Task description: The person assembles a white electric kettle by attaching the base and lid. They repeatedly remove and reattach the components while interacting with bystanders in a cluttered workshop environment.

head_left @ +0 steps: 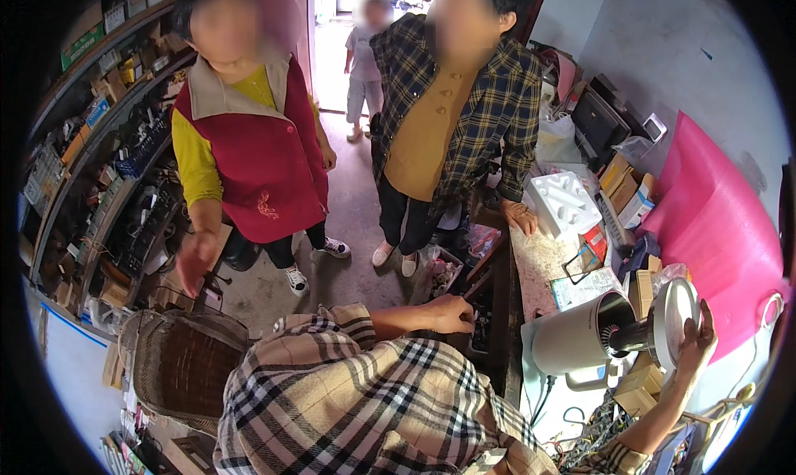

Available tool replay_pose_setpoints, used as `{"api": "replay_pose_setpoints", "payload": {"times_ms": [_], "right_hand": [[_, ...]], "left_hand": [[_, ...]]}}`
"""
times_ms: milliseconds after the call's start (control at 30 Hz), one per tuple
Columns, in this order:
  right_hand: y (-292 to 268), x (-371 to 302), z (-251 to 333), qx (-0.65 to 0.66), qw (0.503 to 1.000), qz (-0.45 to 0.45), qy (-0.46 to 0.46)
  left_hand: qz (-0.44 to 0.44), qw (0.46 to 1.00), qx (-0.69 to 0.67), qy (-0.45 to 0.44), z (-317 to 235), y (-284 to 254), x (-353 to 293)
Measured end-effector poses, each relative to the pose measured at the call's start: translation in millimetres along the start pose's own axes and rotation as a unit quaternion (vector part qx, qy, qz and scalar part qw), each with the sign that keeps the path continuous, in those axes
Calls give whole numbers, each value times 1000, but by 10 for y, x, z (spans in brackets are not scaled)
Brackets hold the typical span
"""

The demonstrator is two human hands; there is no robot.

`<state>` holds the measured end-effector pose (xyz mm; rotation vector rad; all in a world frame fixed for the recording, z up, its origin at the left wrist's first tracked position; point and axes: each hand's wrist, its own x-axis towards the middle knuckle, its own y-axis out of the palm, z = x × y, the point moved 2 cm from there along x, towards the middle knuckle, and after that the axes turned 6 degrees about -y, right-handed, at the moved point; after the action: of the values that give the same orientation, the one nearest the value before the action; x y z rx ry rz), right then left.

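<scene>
On the bench at the right lies a soymilk maker with a cream-coloured jug [568, 336] on its side, its dark open mouth turned to the right. Its motor head [663, 322], a round pale lid with a dark cylinder, is tilted partly out of that mouth. My right hand [696, 342] grips the lid by its outer rim, fingers spread over the edge. In front of my checked shirt, my left hand [452, 314] is closed with the fingers curled, beside the bench's edge and away from the soymilk maker. I see nothing in it.
Two people stand facing me, one in a red vest [265, 152]; a smaller person is in the doorway. White foam packaging [565, 205], cartons and tangled cables [589, 433] crowd the bench [539, 268]. Packed shelves [108, 143] line the left; a wicker chair [186, 367] stands near me.
</scene>
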<state>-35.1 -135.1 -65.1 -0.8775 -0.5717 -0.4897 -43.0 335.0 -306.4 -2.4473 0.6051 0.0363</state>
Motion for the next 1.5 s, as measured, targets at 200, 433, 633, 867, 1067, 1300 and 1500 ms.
{"api": "replay_pose_setpoints", "payload": {"times_ms": [200,433,633,867,1067,1300,1500], "right_hand": [[28,29,20,1,1000,11,23],[137,-11,546,-40,995,35,83],[274,-20,662,-63,994,58,67],[293,30,311,-85,985,105,106],[282,62,-141,-29,997,32,57],[-251,234,555,58,997,-19,53],[-314,-36,1224,191,969,-109,108]], "left_hand": [[21,1000,13,-8,-9,-26,-12],[10,1000,-5,-2,14,-12,-30],[7,1000,-7,-15,32,5,-18],[23,999,-31,-6,73,121,89],[13,999,40,-4,-144,-12,-51],[63,996,-59,-6,38,48,53],[85,993,-77,12,117,132,187]]}}
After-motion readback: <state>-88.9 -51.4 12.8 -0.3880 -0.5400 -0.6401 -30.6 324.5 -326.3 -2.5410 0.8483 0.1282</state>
